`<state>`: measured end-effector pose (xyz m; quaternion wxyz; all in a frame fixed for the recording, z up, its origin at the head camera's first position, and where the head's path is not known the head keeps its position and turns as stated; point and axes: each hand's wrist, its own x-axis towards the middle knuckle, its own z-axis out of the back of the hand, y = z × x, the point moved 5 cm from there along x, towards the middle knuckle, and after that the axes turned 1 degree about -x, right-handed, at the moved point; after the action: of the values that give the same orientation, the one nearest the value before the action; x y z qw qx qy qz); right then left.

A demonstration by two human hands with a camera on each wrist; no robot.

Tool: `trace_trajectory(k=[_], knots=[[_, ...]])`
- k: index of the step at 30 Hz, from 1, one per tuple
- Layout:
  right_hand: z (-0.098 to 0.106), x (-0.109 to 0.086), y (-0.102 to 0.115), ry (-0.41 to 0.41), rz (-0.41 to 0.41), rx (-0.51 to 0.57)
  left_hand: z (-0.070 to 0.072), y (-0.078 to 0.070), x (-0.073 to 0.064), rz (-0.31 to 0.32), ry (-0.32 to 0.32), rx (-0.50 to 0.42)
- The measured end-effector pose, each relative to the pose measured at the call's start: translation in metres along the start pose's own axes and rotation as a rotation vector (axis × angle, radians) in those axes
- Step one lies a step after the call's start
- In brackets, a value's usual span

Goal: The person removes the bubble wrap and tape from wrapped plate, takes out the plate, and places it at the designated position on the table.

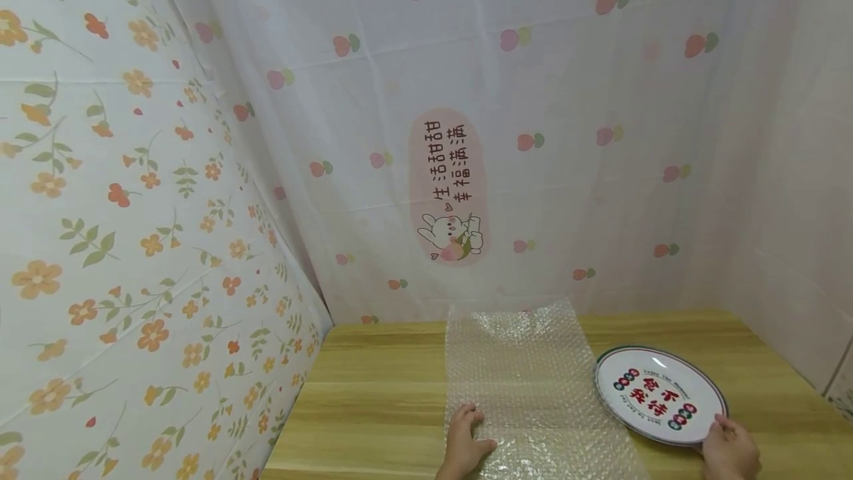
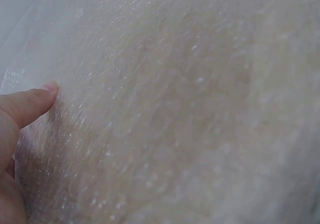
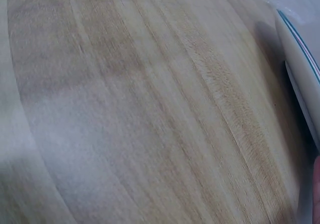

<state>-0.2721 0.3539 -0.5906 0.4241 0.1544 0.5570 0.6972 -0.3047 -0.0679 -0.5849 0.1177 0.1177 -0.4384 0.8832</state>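
Note:
A round white plate with a dark rim, red lettering and colored dots is at the right of the table. My right hand grips its near right rim, thumb on top. In the right wrist view, the plate's edge shows tilted at the far right, its underside partly visible over the wood. A clear sheet of bubble wrap lies flat left of the plate. On its left part rests my left hand, thumb and fingers spread apart. The left wrist view shows one digit of the left hand touching the wrap.
The wood-grain table extends on both sides of the wrap. A flowered cloth hangs along the left side. Behind the table is a pale curtain with heart-like prints and a rabbit picture.

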Motion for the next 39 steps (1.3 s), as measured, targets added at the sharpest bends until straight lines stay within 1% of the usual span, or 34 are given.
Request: trace_trajectory(k=[5,11,12,16,20,22,25,32,35,39], knots=[[0.0013,0.0021,-0.0013,-0.026,0.031,0.009,-0.0006,0.001,0.0002,-0.006,-0.007,0.01],[-0.0015,0.0021,-0.0038,-0.001,0.007,0.034,-0.0007,0.0011,0.0,-0.007,-0.012,0.004],[-0.0017,0.0022,-0.0044,0.0,0.005,0.038,-0.0005,0.0004,-0.0001,-0.016,-0.016,0.007],[-0.0006,0.0015,-0.0047,-0.002,0.026,0.042,0.0003,-0.0008,-0.0001,-0.032,-0.027,0.009],[0.0009,-0.0011,-0.0036,-0.002,0.06,0.026,0.0012,-0.0016,-0.0007,-0.019,-0.019,0.0],[0.001,-0.0024,-0.0035,0.001,0.059,0.013,0.0012,-0.0011,-0.0009,-0.002,-0.01,-0.006],[0.0007,-0.0036,-0.0034,0.01,0.048,0.012,0.0013,-0.0011,-0.0012,0.003,-0.004,-0.008],[0.0023,-0.0059,-0.0041,0.007,0.071,0.0,0.0021,-0.0016,-0.0019,-0.024,-0.016,-0.01],[0.0015,-0.0046,-0.005,0.007,0.057,-0.002,0.0025,-0.0017,-0.0022,-0.027,-0.022,-0.011],[-0.0016,-0.0001,-0.0081,0.033,0.006,0.004,0.0031,-0.0026,-0.0023,-0.022,-0.022,-0.019]])
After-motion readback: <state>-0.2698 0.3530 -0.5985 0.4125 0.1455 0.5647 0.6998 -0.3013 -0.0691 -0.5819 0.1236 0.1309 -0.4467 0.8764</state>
